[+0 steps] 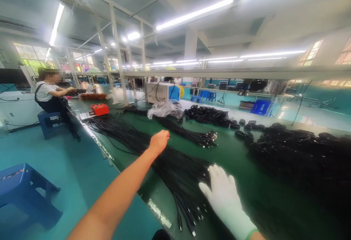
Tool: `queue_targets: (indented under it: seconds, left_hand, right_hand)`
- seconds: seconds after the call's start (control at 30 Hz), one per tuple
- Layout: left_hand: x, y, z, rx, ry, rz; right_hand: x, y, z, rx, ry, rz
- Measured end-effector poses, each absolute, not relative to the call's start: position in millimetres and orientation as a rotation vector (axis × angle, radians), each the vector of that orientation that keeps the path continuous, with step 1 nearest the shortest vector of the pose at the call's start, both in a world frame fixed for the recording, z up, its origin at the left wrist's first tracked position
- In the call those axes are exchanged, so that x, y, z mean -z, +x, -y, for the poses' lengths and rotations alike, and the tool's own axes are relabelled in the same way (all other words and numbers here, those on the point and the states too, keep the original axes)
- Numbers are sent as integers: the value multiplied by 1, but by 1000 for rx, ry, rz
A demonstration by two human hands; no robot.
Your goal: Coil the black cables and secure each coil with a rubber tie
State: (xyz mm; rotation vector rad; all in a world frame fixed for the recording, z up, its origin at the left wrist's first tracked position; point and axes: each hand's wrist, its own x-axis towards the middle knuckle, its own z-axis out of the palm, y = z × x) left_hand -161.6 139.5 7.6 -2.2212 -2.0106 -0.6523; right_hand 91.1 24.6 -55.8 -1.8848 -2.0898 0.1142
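Observation:
A long bundle of thin black cables [175,167] lies lengthwise on the green worktop, its metal-tipped plugs fanned out towards me. My left hand [159,142], bare, is closed in a fist over the middle of this bundle; whatever its fingers may hold is hidden. At the plug end, my right hand [222,188] wears a white glove and rests against the cables with its fingers stretched out and thumb apart. Behind them lies a smaller bundle of black cables [189,132], its shiny connectors pointing right.
Coiled black cables [290,152] are heaped along the right side. Further back stand a red box [99,109], a white-and-blue machine [161,93] and a clear plastic bag [164,109]. A co-worker [51,90] sits at the far left. A blue stool [26,196] stands on the floor.

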Motion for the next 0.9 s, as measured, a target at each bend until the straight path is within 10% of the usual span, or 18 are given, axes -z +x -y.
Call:
queue_targets:
  seconds: [0.2, 0.43, 0.9]
  left_hand:
    - [-34, -152, -125, 1084, -2030, 1898]
    - [-7, -77, -76, 1053, -2463, 1466]
    - [-62, -21, -9, 718, -3197, 915]
  right_hand:
    - [-3, 120, -12, -435, -1601, 1444]
    - [-40, 117, 15, -1960, -872, 764]
    - [0, 148, 39, -2074, -484, 1121]
